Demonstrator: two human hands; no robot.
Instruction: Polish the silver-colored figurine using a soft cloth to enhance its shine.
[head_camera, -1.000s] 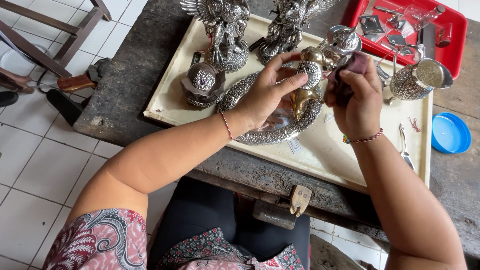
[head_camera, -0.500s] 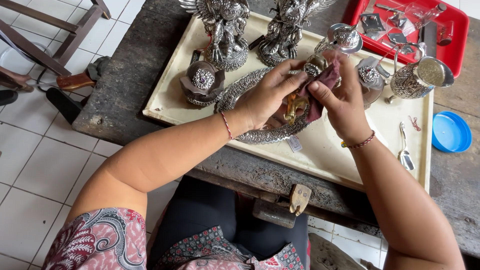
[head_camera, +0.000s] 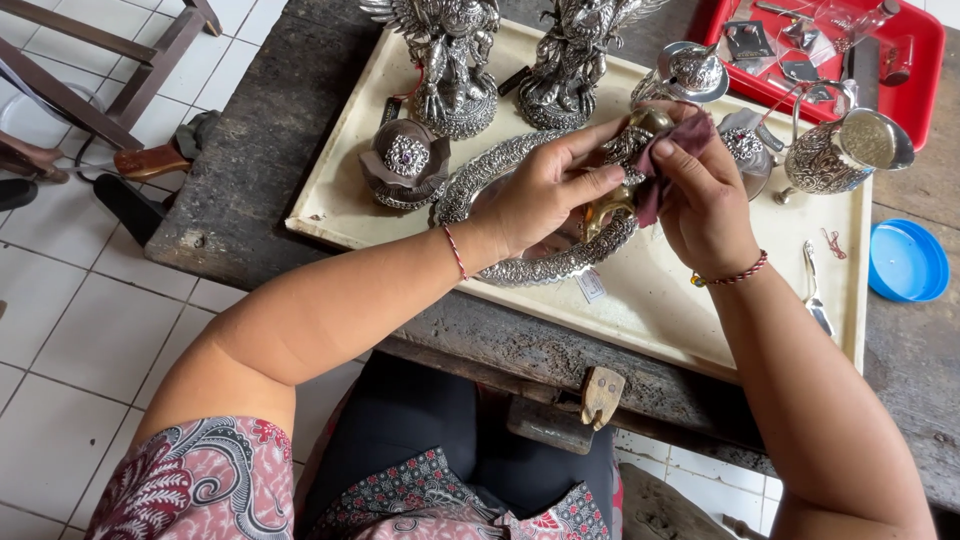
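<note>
Over the middle of the cream tray (head_camera: 650, 300), head view: the left hand (head_camera: 545, 190) is closed around a small brass-and-silver piece (head_camera: 610, 205), fingers curled over its top and thumb along its side, holding it just above the embossed oval silver dish (head_camera: 520, 262). The right hand (head_camera: 700, 195) is pinched shut on a dark red cloth (head_camera: 665, 150), which is pressed against the upper end of the piece. The piece is largely hidden by both hands, and its full shape cannot be told.

Judgement on progress: rubbing is in hand on this one piece. Its visible lower part shows a bright yellow shine, so the work on it appears well along, though the covered part cannot be assessed.

Remaining items on the tray: two winged silver statues (head_camera: 450, 55) at the far edge, a dark domed box with a jewelled silver top (head_camera: 405, 160) at the left end, a lidded silver pot (head_camera: 690, 72) and an embossed silver jug (head_camera: 845, 150) toward the right end, and a small spoon (head_camera: 815, 290) near the right edge. All look bright already; whether they have been treated cannot be told.

Beyond the tray, a red tray of small tools (head_camera: 925, 60) sits at the far right corner of the counter (head_camera: 230, 190), and a blue lid (head_camera: 905, 260) lies at its right edge.
</note>
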